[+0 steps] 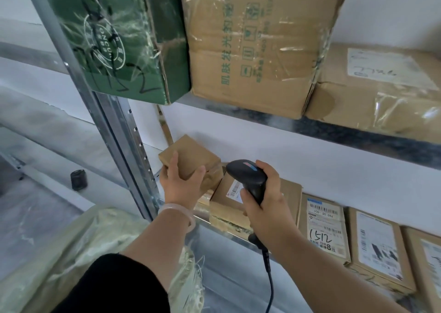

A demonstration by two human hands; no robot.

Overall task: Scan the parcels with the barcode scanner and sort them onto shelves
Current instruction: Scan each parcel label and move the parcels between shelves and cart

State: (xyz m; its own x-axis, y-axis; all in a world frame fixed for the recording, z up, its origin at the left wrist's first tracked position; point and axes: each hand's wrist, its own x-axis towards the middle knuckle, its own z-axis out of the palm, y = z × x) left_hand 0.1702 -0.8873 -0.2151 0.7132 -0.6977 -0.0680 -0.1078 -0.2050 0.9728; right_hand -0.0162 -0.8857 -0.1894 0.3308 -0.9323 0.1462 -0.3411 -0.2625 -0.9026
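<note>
My left hand [180, 184] grips a small brown cardboard parcel [191, 161], tilted, at the left end of the lower metal shelf [222, 234]. Just to its right, my right hand [263, 201] holds a black corded barcode scanner [247, 175], its head turned toward that parcel. Under the scanner lies another brown parcel [229, 195] with a white barcode label. Three more labelled parcels lie in a row further right on the same shelf; the nearest [323, 229] has "1512" handwritten on it.
The upper shelf [358, 131] carries a green carton [119, 38], a tall brown carton [257, 45] and a lower taped box [381, 90]. A metal upright [114, 131] stands left of my hands. A pale woven sack [78, 253] lies below left. A small black cylinder [78, 179] stands on the floor.
</note>
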